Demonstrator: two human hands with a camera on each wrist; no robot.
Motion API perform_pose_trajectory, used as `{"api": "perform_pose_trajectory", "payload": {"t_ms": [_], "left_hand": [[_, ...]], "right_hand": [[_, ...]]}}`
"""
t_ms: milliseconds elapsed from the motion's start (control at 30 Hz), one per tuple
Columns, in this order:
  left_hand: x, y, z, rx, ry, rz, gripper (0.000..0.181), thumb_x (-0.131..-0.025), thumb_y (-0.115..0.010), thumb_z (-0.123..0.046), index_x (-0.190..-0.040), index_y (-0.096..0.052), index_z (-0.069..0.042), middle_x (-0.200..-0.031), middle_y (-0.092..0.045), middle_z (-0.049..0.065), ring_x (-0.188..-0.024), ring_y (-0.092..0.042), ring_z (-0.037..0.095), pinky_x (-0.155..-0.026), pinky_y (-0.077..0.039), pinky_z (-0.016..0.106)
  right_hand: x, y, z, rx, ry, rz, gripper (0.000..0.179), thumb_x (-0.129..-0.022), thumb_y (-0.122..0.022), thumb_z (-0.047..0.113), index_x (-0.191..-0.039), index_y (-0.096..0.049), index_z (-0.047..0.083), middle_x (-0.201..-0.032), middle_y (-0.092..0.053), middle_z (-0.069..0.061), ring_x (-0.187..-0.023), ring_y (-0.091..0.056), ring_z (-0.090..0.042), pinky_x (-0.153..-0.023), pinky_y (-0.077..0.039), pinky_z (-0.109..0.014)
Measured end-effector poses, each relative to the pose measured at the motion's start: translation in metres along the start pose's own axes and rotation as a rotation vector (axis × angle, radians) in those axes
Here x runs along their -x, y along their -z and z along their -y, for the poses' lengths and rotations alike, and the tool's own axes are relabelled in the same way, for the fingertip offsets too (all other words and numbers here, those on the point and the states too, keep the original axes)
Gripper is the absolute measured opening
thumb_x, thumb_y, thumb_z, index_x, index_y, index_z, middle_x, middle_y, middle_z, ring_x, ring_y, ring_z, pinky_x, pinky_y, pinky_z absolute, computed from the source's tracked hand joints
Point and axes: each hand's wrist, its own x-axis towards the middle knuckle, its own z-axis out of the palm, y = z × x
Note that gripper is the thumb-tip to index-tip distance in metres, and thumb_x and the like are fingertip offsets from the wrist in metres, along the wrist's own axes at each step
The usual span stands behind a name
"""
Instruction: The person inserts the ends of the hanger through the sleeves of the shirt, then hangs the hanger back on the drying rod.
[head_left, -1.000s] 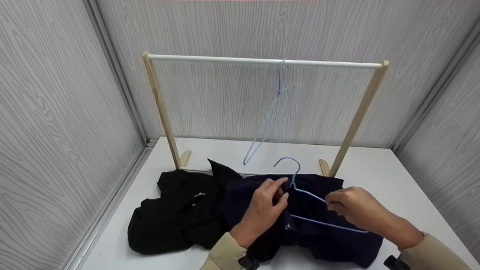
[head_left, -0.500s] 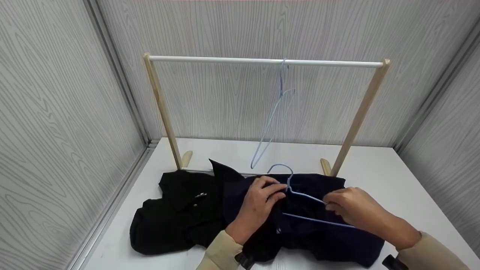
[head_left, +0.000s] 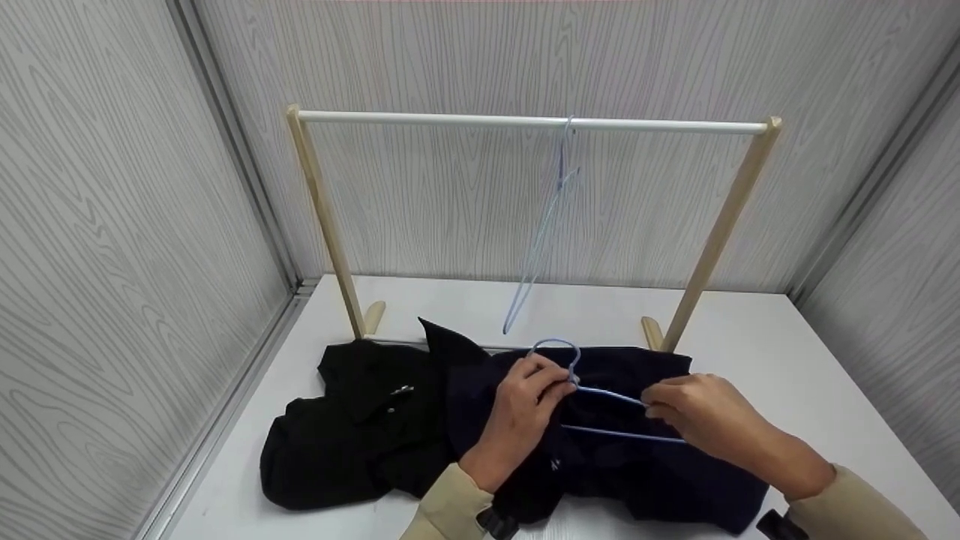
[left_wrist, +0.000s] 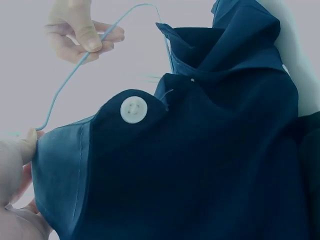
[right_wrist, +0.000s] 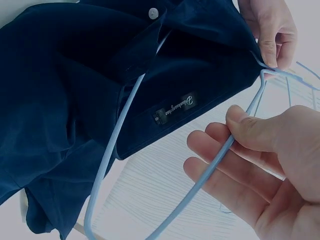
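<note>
My left hand [head_left: 517, 409] pinches the collar edge of a navy shirt [head_left: 630, 480], its fingertips at the neck of a blue wire hanger [head_left: 611, 392]. Between thumb and fingers, my right hand [right_wrist: 270, 165] holds the hanger's sloping shoulder. One side of the hanger runs inside the shirt's neck opening, past a dark label [right_wrist: 175, 107], and its far end is hidden in the cloth. The hook [head_left: 555, 341] points up and leftward. A white button [left_wrist: 134, 109] shows on the shirt front in the left wrist view.
Behind the clothes stands a rack with wooden legs [head_left: 720, 232] and a white rail [head_left: 420, 118]. Another blue hanger [head_left: 536, 251] hangs on that rail. A folded black garment [head_left: 345, 435] lies left of the navy shirt on the white table [head_left: 757, 330].
The held hanger has shifted left and a little down, deeper into the shirt's neck. Its neck has come to my left fingertips. The hanger on the rail has swung slightly.
</note>
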Motion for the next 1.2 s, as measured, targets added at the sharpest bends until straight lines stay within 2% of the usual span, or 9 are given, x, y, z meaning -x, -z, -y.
{"api": "perform_pose_trajectory", "payload": {"t_ms": [100, 300, 433, 667, 900, 1067, 1200], "left_hand": [[0.0, 0.0, 0.0, -0.025, -0.002, 0.0, 0.017, -0.096, -0.063, -0.026, -0.099, -0.074, -0.013, -0.099, -0.062, -0.002, -0.09, -0.057, 0.01, -0.077, -0.05, 0.017], [-0.001, -0.001, 0.003, -0.126, -0.035, -0.02, 0.017, -0.098, -0.062, -0.024, -0.097, -0.075, -0.012, -0.098, -0.063, -0.002, -0.088, -0.056, 0.011, -0.077, -0.049, 0.019], [-0.001, 0.001, 0.004, -0.172, -0.057, -0.027, 0.016, -0.097, -0.063, -0.023, -0.096, -0.075, -0.013, -0.097, -0.063, -0.003, -0.088, -0.057, 0.011, -0.077, -0.048, 0.02], [-0.002, 0.003, 0.003, -0.185, -0.082, -0.023, 0.015, -0.098, -0.063, -0.023, -0.095, -0.075, -0.014, -0.096, -0.063, -0.003, -0.085, -0.055, 0.012, -0.075, -0.047, 0.02], [-0.003, 0.003, 0.002, -0.187, -0.085, -0.022, 0.016, -0.098, -0.062, -0.021, -0.095, -0.075, -0.013, -0.096, -0.063, -0.002, -0.085, -0.054, 0.012, -0.075, -0.048, 0.019], [-0.003, 0.002, 0.001, -0.192, -0.086, -0.016, 0.015, -0.097, -0.063, -0.021, -0.094, -0.075, -0.013, -0.096, -0.063, -0.003, -0.084, -0.053, 0.011, -0.074, -0.047, 0.019], [-0.001, 0.002, 0.0, -0.189, -0.091, -0.005, 0.013, -0.097, -0.064, -0.021, -0.095, -0.075, -0.014, -0.097, -0.062, -0.003, -0.084, -0.052, 0.011, -0.073, -0.046, 0.019]], "right_hand": [[0.001, 0.0, 0.0, -0.026, -0.027, 0.017, 0.02, -0.073, -0.082, 0.004, -0.086, -0.072, 0.016, -0.078, -0.071, 0.009, -0.064, -0.063, -0.004, -0.055, -0.05, -0.025], [0.004, 0.006, -0.002, -0.149, -0.119, 0.1, 0.014, -0.081, -0.079, 0.008, -0.085, -0.07, 0.018, -0.072, -0.067, 0.013, -0.061, -0.056, 0.006, -0.054, -0.047, -0.019], [0.01, 0.013, -0.007, -0.16, -0.197, 0.111, 0.009, -0.086, -0.075, 0.013, -0.085, -0.07, 0.02, -0.07, -0.064, 0.016, -0.062, -0.05, 0.008, -0.053, -0.045, -0.02], [0.029, 0.03, -0.028, -0.334, -0.356, 0.213, 0.014, -0.099, -0.058, 0.013, -0.091, -0.07, 0.015, -0.076, -0.068, 0.01, -0.064, -0.062, 0.0, -0.058, -0.052, -0.023], [0.048, 0.037, -0.046, -0.469, -0.487, 0.304, 0.018, -0.102, -0.054, 0.015, -0.093, -0.069, 0.013, -0.078, -0.067, 0.007, -0.064, -0.064, -0.005, -0.055, -0.054, -0.025], [0.054, 0.03, -0.048, -0.55, -0.483, 0.394, 0.016, -0.103, -0.053, 0.014, -0.099, -0.068, 0.008, -0.082, -0.069, 0.002, -0.068, -0.063, -0.003, -0.056, -0.055, -0.025], [0.054, 0.019, -0.043, -0.566, -0.41, 0.411, 0.012, -0.101, -0.056, 0.014, -0.102, -0.068, 0.01, -0.083, -0.069, 0.002, -0.068, -0.061, -0.001, -0.057, -0.052, -0.024]]}}
